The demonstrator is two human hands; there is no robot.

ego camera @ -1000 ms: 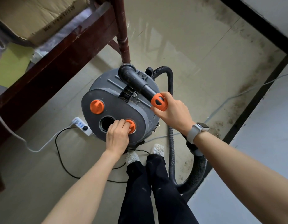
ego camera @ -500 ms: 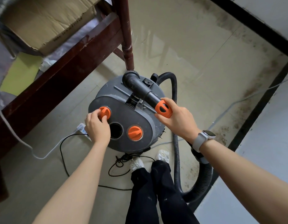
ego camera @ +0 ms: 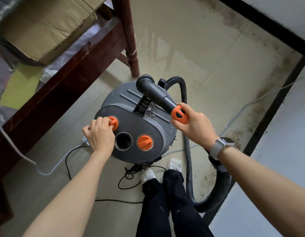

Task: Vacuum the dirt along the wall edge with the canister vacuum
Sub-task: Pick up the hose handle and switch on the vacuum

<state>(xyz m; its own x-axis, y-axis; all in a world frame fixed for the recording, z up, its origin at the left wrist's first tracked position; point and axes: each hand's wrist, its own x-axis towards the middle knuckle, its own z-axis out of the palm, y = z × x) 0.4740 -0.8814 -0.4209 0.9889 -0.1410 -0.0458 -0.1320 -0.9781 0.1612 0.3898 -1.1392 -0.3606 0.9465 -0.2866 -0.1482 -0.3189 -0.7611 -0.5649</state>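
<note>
A grey canister vacuum (ego camera: 131,106) stands on the floor in front of my feet. Its top panel has two orange knobs and a round dark port (ego camera: 123,140) between them. My left hand (ego camera: 99,134) pinches the left orange knob (ego camera: 114,123). The right orange knob (ego camera: 144,141) is untouched. My right hand (ego camera: 194,126) grips the orange collar of the black hose handle (ego camera: 180,114), which lies across the vacuum's top. The black ribbed hose (ego camera: 187,151) loops down to my right. Dark dirt (ego camera: 240,134) lies along the black skirting by the wall.
A dark wooden bed frame (ego camera: 71,65) with its post (ego camera: 130,40) stands to the left, cardboard on top. A white power strip (ego camera: 85,142) and black cord (ego camera: 74,168) lie left of the vacuum. A white cable (ego camera: 251,103) runs toward the right wall.
My left hand moved from the right orange knob to the left one and now pinches it. My right hand kept its grip on the hose handle.
</note>
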